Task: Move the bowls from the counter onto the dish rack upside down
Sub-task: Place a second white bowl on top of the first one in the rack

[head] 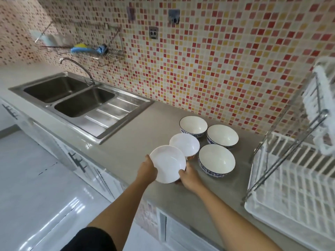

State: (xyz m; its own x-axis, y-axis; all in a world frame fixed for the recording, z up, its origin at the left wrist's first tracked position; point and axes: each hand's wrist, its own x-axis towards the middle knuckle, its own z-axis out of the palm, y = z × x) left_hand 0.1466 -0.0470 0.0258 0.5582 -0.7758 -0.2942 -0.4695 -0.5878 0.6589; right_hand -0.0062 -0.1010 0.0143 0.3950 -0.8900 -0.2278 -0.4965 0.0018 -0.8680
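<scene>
The plain white bowl sits mouth-up between both hands near the worktop front edge, left hand at its nine o'clock rim, right hand fingers pinching its four o'clock rim. The dish rack, at three o'clock, looks unoccupied, beyond a patterned bowl.

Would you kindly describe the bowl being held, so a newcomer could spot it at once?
Start at the dish rack on the right and look left along the counter to five bowls. The held bowl is nearest the counter's front edge, gripped by both hands. It is plain white, unlike the three blue-patterned ones.
</scene>
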